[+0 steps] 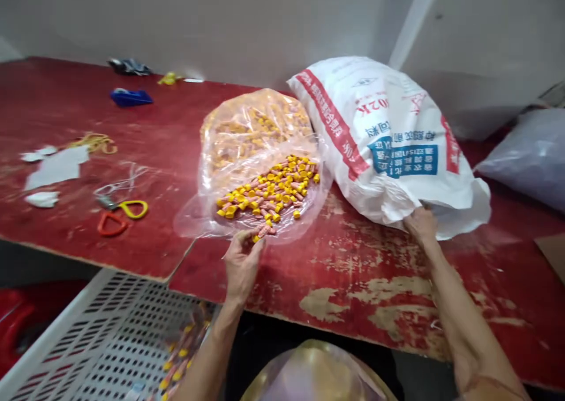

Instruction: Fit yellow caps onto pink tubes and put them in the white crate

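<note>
My left hand (242, 262) pinches a small pink piece with a yellow cap (261, 230) between thumb and fingers, at the near edge of a clear plastic bag (207, 183). Many loose pink pieces with yellow caps (273, 189) lie in the bag's open mouth, and more show through its film behind. At the mouth of a big white woven sack (397, 118) with red and blue print is my right hand (422, 224). Its fingers are mostly hidden by the sack's folds, so I cannot see what they hold.
Scissors with red and yellow handles (121, 212), white scraps (57, 168) and yellow bands (95, 143) lie left on the worn red table (168, 236). A blue tape dispenser (130, 97) sits farther back. Below the front edge stands a white slotted crate (106, 324) with capped pieces.
</note>
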Tool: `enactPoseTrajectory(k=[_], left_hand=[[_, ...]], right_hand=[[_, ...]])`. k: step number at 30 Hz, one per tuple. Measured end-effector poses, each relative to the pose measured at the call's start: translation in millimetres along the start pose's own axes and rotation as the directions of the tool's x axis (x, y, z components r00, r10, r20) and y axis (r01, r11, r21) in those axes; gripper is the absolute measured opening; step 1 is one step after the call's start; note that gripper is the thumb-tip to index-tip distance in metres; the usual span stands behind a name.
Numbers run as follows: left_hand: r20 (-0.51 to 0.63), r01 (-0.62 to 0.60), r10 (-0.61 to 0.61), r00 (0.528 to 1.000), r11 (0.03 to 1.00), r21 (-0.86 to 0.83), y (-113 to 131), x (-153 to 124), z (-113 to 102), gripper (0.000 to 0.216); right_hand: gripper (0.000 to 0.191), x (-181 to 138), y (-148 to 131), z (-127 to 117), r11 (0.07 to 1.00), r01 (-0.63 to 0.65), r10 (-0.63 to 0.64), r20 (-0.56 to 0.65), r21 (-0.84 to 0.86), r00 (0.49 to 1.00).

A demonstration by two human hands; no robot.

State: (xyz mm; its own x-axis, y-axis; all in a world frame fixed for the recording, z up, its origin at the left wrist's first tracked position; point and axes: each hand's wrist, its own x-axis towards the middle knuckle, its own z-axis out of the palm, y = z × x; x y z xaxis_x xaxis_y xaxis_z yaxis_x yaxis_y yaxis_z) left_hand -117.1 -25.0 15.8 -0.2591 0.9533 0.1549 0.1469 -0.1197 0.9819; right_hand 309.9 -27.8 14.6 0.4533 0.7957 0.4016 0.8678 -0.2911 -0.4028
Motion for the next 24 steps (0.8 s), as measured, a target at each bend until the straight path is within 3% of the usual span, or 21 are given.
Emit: enactPoseTrajectory(k=[2, 3, 5, 8, 9, 11, 14, 16, 21, 24], left_hand=[[0.081, 0.074, -0.068, 0.994, 0.994, -0.081, 1, -13, 12, 0.028], [0.135, 0.117, -0.101, 0.986, 0.986, -0.118, 2, -19, 20, 0.028], [0.258, 0.226, -0.172, 0.951, 0.954, -0.197, 4, -34, 39, 0.03], [0.43, 0.391, -0.249, 0.868, 0.875, -0.284, 7, -55, 66, 0.031], [0.471, 0.426, -0.259, 0.843, 0.856, -0.293, 8, -61, 73, 0.03], [0.527, 0.461, -0.263, 0.808, 0.839, -0.289, 8, -70, 81, 0.027], [0.528, 0.429, -0.24, 0.815, 0.862, -0.27, 6, -73, 79, 0.023], [0.497, 0.335, -0.193, 0.846, 0.917, -0.214, 5, -72, 72, 0.019], [0.468, 0.126, -0.051, 0.882, 0.983, -0.13, 2, -77, 63, 0.018], [0.429, 0.096, -0.05, 0.902, 0.992, -0.087, 0, -85, 61, 0.022]], right_hand=[[0.033, -21, 17, -9, 0.995, -0.103, 0.102, -0.041, -0.002, 0.994], [0.034, -33, 19, -13, 0.987, -0.142, 0.145, -0.034, 0.075, 0.989], [0.031, -61, 12, -16, 0.905, -0.204, 0.182, 0.094, 0.373, 0.979], [0.035, -98, -21, -13, 0.562, -0.354, 0.13, 0.343, 0.747, 0.93], [0.037, -107, -36, -11, 0.464, -0.397, 0.104, 0.396, 0.792, 0.912], [0.041, -123, -63, -6, 0.355, -0.47, 0.047, 0.487, 0.808, 0.872], [0.039, -135, -92, 1, 0.334, -0.534, -0.102, 0.593, 0.777, 0.799], [0.037, -137, -100, 5, 0.35, -0.523, -0.158, 0.6, 0.777, 0.785], [0.033, -143, -111, 16, 0.524, -0.431, -0.265, 0.621, 0.735, 0.737], [0.033, -154, -122, 24, 0.545, -0.383, -0.24, 0.577, 0.746, 0.781]])
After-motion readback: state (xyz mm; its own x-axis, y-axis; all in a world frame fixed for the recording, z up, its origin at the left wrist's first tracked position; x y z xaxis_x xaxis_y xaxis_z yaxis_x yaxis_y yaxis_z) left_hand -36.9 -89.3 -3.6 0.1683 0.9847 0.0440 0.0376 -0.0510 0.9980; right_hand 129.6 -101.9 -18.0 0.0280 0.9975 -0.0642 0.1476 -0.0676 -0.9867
